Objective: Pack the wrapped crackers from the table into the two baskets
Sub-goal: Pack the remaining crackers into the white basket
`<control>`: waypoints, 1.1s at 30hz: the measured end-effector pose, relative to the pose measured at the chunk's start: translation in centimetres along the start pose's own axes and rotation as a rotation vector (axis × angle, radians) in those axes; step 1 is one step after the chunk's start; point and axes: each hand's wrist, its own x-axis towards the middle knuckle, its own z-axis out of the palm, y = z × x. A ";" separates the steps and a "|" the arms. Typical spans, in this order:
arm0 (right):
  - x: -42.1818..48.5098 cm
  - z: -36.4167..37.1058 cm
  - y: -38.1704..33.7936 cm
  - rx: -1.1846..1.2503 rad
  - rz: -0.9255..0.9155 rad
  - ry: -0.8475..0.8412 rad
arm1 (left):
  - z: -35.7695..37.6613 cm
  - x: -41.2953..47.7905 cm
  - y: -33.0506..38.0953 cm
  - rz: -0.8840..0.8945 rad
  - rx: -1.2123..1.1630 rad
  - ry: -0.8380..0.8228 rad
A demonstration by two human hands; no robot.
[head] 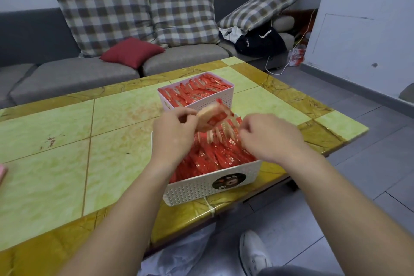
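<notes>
Hovering above the far end of the white basket [190,190], a wrapped cracker [212,119] sits tilted in the left hand [172,134], whose thumb and curled fingers pinch its near edge. Motion blur softens the red wrapper and the pale round biscuit showing through it.

Right hand [268,139]: held just beside the cracker, over the same basket. Its fingers curl inward with their tips against a row of upright packets [220,133]; whether they grip a packet or merely touch it cannot be told.

White basket: perforated walls and a round dark sticker [228,180] on its near wall. It is filled close to the rim with red packets [215,159], some standing on edge at the far end and others lying slanted nearer the viewer.

Pink basket [221,97]: directly behind the white one and close to it, likewise filled with such packets set on edge in rows.

Both baskets stand on a table [56,152] of pale green panels with a yellow-brown marbled border, the white one at its near edge.

Beyond the table: a grey sofa [67,74] carrying three plaid cushions [103,15], a red cushion [132,51] and a dark bag [259,42].

Below the table edge: a clear plastic bag [186,251] and a white shoe [253,251] on grey floor tiles [358,186].
</notes>
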 end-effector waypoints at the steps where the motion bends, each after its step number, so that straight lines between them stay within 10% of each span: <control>1: 0.0 -0.6 0.3 0.130 0.024 0.123 | -0.1 -0.2 0.5 -0.057 -0.127 -0.042; 6: 0.0 -0.9 1.2 0.956 -0.091 -0.013 | 0.9 -1.6 2.5 -0.222 -0.394 -0.282; 11: 0.6 -1.3 3.3 0.807 0.019 0.322 | 2.4 -1.9 0.6 0.030 0.005 -0.249; 20: 0.2 -2.2 5.9 0.475 -0.214 0.204 | 4.0 -3.6 1.4 0.412 0.536 -0.650; 33: 0.2 -1.6 4.7 0.342 -0.216 -0.184 | 3.9 -3.0 0.6 0.394 0.545 -0.664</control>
